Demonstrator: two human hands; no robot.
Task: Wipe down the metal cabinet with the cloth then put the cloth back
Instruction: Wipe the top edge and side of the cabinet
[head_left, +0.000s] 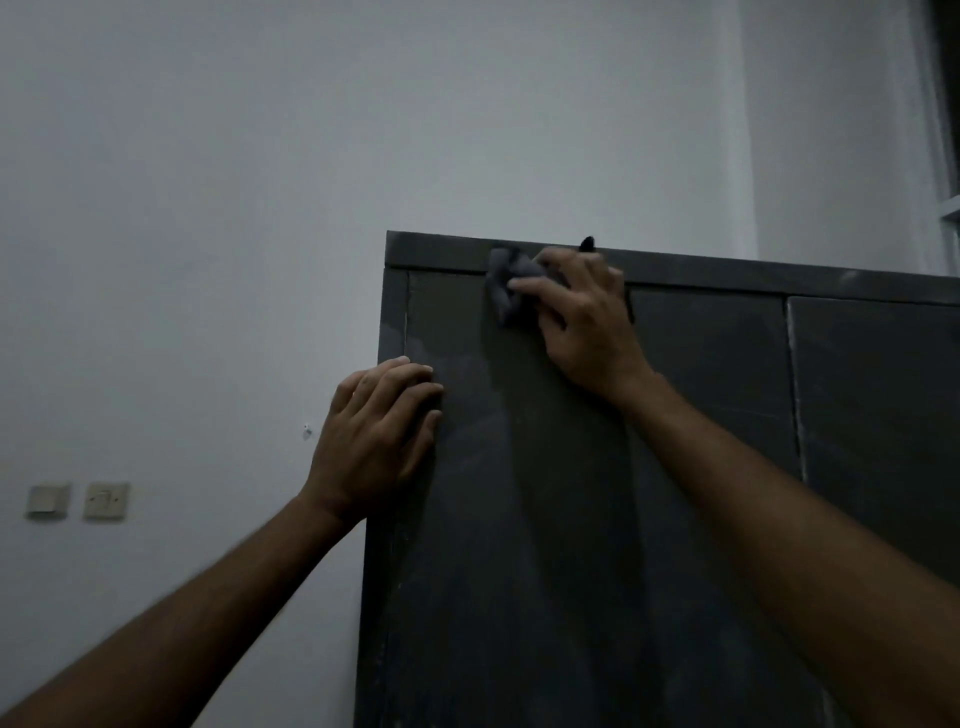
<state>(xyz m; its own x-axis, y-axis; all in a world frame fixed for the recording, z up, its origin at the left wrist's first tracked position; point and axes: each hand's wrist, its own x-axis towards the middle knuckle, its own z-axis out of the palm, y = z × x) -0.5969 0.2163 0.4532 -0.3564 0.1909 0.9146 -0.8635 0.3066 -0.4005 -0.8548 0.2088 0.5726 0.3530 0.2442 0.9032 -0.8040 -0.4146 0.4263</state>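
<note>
The right hand (582, 317) presses a bunched cloth (511, 286) against the cabinet (545, 519) near its top-left corner, the left hand (379, 436) resting flat, fingers together, at its left edge.

The metal cabinet (701, 389) is dark charcoal grey, smeared with pale dusty streaks, with lighter scuffing along the seam to the right of the right hand (584, 317). Under that hand's fingers the cloth (506, 283) is a mid grey, slightly bluish. The wall (208, 208) beyond the left hand (376, 436) is plain white, and two beige switch plates (78, 500) sit on it below that hand.
</note>
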